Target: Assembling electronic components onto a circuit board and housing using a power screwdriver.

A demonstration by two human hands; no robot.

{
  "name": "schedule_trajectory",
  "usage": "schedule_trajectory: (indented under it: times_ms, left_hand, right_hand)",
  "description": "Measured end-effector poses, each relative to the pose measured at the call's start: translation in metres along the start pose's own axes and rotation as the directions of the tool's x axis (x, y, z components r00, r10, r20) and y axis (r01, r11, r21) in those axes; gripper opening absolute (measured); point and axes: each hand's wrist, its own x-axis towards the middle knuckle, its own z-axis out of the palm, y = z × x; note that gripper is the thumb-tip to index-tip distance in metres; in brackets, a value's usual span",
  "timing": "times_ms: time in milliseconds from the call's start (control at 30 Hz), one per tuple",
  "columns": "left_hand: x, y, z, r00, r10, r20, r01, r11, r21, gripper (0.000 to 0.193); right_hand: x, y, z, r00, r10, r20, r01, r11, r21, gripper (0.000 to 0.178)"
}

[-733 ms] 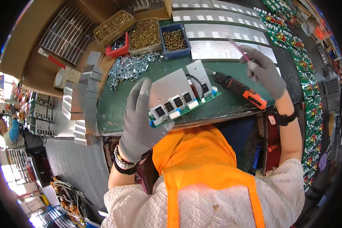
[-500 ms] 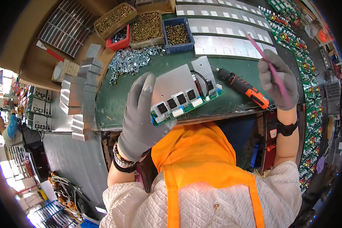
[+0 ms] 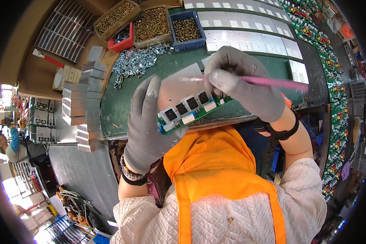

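My left hand [image 3: 144, 126], in a grey glove, is wrapped round the left end of a green circuit board [image 3: 199, 117] with a flat metal heat sink plate [image 3: 177, 89] standing along it. Black components on white pads line the plate's lower part. In my gloved right hand [image 3: 244, 79] is a slim pink stick [image 3: 272, 82] with a pale tip, pinched between the fingers. Its tip is over the upper part of the plate and looks blurred; whether it touches I cannot tell. This hand hides the board's right end and most of a screwdriver, whose orange end [image 3: 286, 100] peeks out.
Loose metal clips [image 3: 136, 61] lie in a pile beyond my left hand. Behind them are a red bin [image 3: 121, 44], a tray of brass screws [image 3: 152, 26] and a blue bin [image 3: 187, 30]. Metal plates [image 3: 252, 42] stand in rows; circuit boards [image 3: 333, 93] line the right side.
My right hand has swung left with the pink stick, from beyond the screwdriver to above the heat sink plate. My left hand still grips the board, nearly in place.
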Motion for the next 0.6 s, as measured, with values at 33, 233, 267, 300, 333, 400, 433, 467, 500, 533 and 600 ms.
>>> schedule_trajectory:
  times_ms: [33, 233, 267, 300, 333, 400, 433, 467, 500, 533, 600]
  left_hand:
    - [-0.001, -0.001, 0.001, 1.000, -0.005, -0.011, 0.005, 1.000, 0.000, 0.101]
    - [0.006, 0.002, 0.002, 0.997, 0.011, -0.071, -0.015, 0.998, -0.055, 0.090]
    - [0.007, 0.003, 0.000, 0.998, 0.010, -0.068, -0.014, 0.998, -0.055, 0.090]
    - [0.008, 0.005, -0.002, 0.999, -0.011, -0.043, 0.009, 0.999, -0.047, 0.089]
    - [0.009, 0.006, -0.002, 0.999, -0.032, -0.018, 0.032, 0.999, -0.039, 0.088]
    - [0.006, 0.004, -0.002, 0.999, -0.054, 0.006, 0.054, 0.999, 0.004, 0.093]
    - [0.004, 0.003, -0.002, 0.997, -0.072, 0.027, 0.071, 0.996, 0.046, 0.101]
    - [0.003, 0.000, -0.001, 0.997, -0.075, 0.027, 0.074, 0.996, 0.049, 0.101]
    - [0.002, -0.004, 0.002, 1.000, -0.024, -0.003, 0.024, 0.999, 0.032, 0.101]
    - [0.001, -0.006, 0.002, 0.999, 0.028, -0.033, -0.027, 0.999, 0.016, 0.100]
    - [0.004, 0.000, 0.003, 0.999, 0.007, -0.052, -0.009, 1.000, -0.029, 0.092]
  right_hand:
    - [-0.001, -0.003, 0.003, 1.000, 0.026, -0.017, -0.024, 0.990, 0.136, 0.016]
    - [0.003, 0.017, 0.000, 0.994, -0.012, -0.112, 0.020, 0.997, 0.069, 0.033]
    - [0.004, 0.018, 0.001, 0.994, -0.010, -0.112, 0.018, 0.997, 0.071, 0.033]
    - [0.005, 0.018, 0.002, 0.996, -0.017, -0.091, 0.028, 0.993, 0.114, 0.036]
    - [0.006, 0.019, 0.003, 0.997, -0.026, -0.071, 0.037, 0.987, 0.157, 0.039]
    - [0.006, 0.021, 0.005, 0.995, -0.031, -0.095, 0.038, 0.997, 0.073, 0.041]
    - [0.006, 0.021, 0.006, 0.992, -0.042, -0.119, 0.040, 0.999, -0.014, 0.043]
    - [0.006, 0.021, 0.006, 0.992, -0.042, -0.116, 0.041, 0.999, -0.012, 0.043]
    - [0.005, 0.021, 0.008, 0.991, -0.029, -0.127, 0.029, 1.000, 0.003, 0.045]
    - [0.005, 0.020, 0.008, 0.990, -0.015, -0.138, 0.018, 1.000, 0.017, 0.048]
    - [0.007, 0.018, 0.006, 0.994, -0.019, -0.108, 0.015, 0.999, -0.039, 0.049]
